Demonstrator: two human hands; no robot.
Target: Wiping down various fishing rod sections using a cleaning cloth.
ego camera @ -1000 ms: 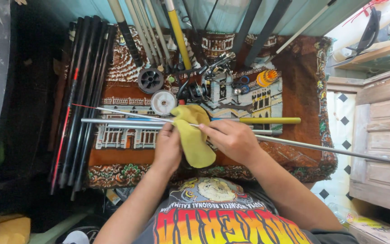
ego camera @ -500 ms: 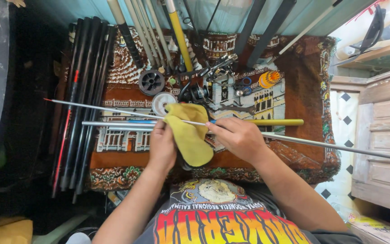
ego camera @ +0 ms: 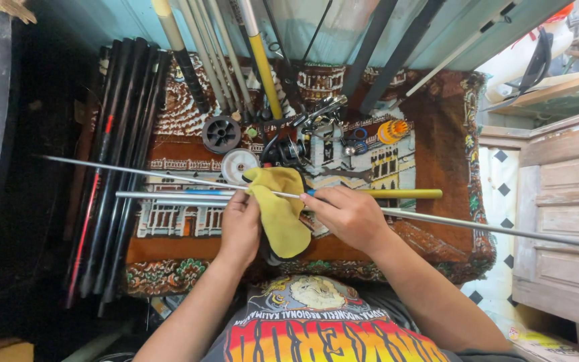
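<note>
Left hand (ego camera: 239, 224): grip clenched around a soft mustard-yellow cloth (ego camera: 279, 211), which is wrapped over a thin grey tapered rod section (ego camera: 162, 196). Right hand (ego camera: 350, 214): grip closed on the same rod just beside the cloth, fingers pinching it. The rod runs well out to the right of the grip, over the rug edge toward a pale wooden cabinet (ego camera: 564, 221), thin dark tip at the far end. A second, finer silver rod tip (ego camera: 122, 169) slants out to the left from under the cloth. Just beyond the right grip lies a yellow tube handle (ego camera: 403, 194). Everything sits on a brown patterned rug (ego camera: 437, 134). Past the grip: a white line spool (ego camera: 239, 163), a black spool (ego camera: 221, 133), a black reel (ego camera: 289, 151), an orange spool (ego camera: 393, 131). Far left: a bundle of black rod sections (ego camera: 112, 167).
</note>
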